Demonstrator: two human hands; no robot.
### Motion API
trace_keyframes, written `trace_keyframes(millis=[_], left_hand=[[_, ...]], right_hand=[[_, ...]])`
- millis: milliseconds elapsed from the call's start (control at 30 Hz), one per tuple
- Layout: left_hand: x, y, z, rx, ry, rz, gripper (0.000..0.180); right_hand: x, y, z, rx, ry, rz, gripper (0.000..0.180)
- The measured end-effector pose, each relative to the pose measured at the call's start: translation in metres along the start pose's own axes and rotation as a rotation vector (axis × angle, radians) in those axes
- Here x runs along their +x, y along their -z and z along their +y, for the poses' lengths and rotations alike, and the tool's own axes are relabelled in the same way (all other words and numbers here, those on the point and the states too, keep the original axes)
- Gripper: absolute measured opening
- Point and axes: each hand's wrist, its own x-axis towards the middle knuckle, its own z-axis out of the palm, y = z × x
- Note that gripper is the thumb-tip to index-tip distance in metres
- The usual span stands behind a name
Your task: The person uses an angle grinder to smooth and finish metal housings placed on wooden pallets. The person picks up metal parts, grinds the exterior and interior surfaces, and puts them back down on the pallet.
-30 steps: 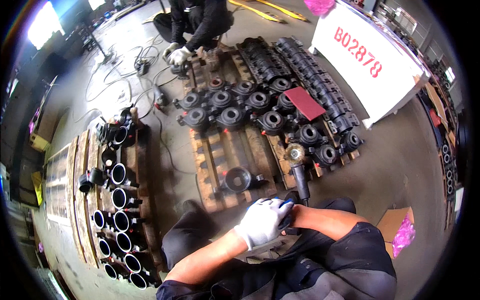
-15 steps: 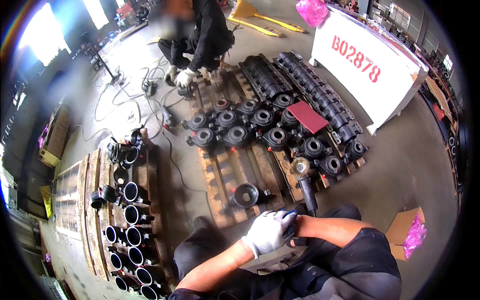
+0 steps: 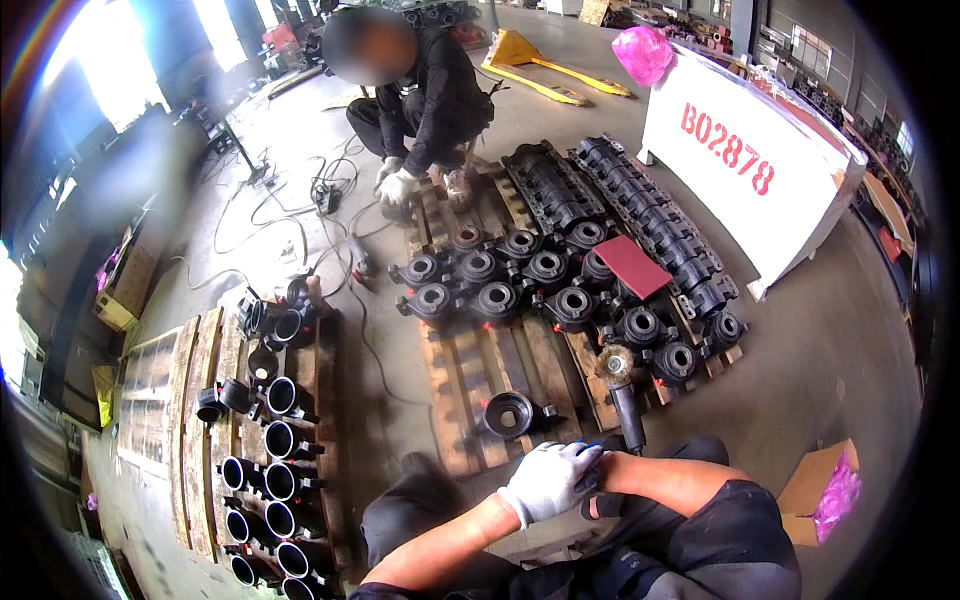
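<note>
In front of my lap, my left hand [image 3: 548, 484], in a white glove, is closed over my right hand [image 3: 590, 478] near the wrist. Little of the right hand shows, only dark material beside the white glove, and its fingers are hidden. Just beyond lies an angle grinder [image 3: 627, 410] with a round wire brush [image 3: 614, 366], its body pointing back toward me. A single black ring-shaped casting [image 3: 508, 414] sits on the near part of the wooden pallet [image 3: 453, 440]. Several similar black castings [image 3: 497, 300] stand grouped behind it.
A co-worker in dark clothes crouches at the pallet's far end, gloved hands [image 3: 396, 186] on a part. Several black cylindrical castings [image 3: 283, 440] fill a left pallet [image 3: 205, 440]. A red pad [image 3: 632, 267] lies on castings. Cables [image 3: 370, 345] cross the floor. A cardboard box [image 3: 800, 495] stands right.
The view has shifted, so the scene sits lower and farther right. My left hand remains closed over my right. The grinder and castings have not visibly moved.
</note>
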Motion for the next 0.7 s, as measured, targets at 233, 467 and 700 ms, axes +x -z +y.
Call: trace_keyframes(millis=[233,467,700], left_hand=[[0.002,-0.001,0.000,-0.020,-0.003,0.009,0.041],[0.001,0.001,0.003,-0.011,0.003,0.002,0.042],[-0.001,0.003,0.006,-0.022,0.001,0.010,0.044]], right_hand=[[0.002,0.001,0.002,0.000,-0.013,0.003,0.045],[0.002,0.000,0.001,0.010,-0.012,0.012,0.044],[0.001,-0.004,0.004,0.014,-0.017,0.017,0.043]])
